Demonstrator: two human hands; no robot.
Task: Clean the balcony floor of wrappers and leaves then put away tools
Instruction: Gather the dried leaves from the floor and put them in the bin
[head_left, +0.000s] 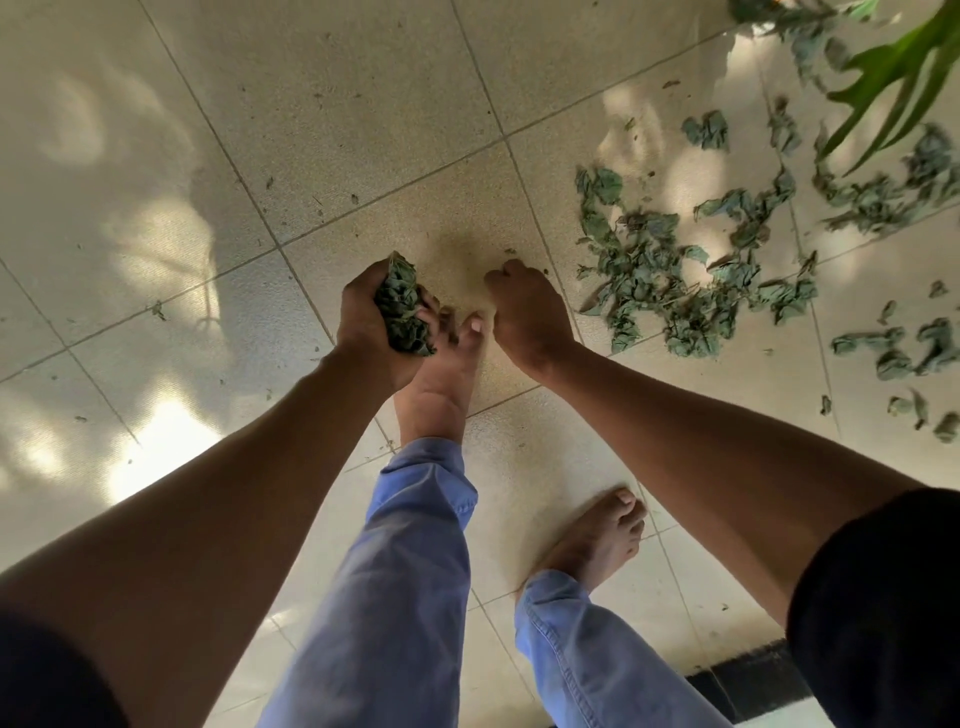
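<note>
- A bunch of dried leaves (402, 306) is sitting clenched in the left hand (376, 322), the fingers curling tightly round it so that crumpled green edges are sticking out above and below the fist.
- The left arm is reaching down and forward from the lower left, nearly straight, the fist hovering over the toes of the forward bare foot (441, 374).
- The right hand (524, 312) is hanging just beside the left, knuckles up and fingers curling down toward the tiled floor (363, 130); whether the fingertips are pinching anything cannot be told, since the back of the hand is hiding them.
- The right arm is stretching in from the lower right, a dark sleeve (883, 597) covering its upper part.
- A loose scatter of dried leaves (675, 275) is lying on the tiles to the right of the right hand, spreading toward the upper right corner.
- Blue trouser legs (405, 571) are showing below the arms, with the other bare foot (597, 540) standing further back.
- A fresh green plant leaf (893, 78) is poking in at the upper right.
</note>
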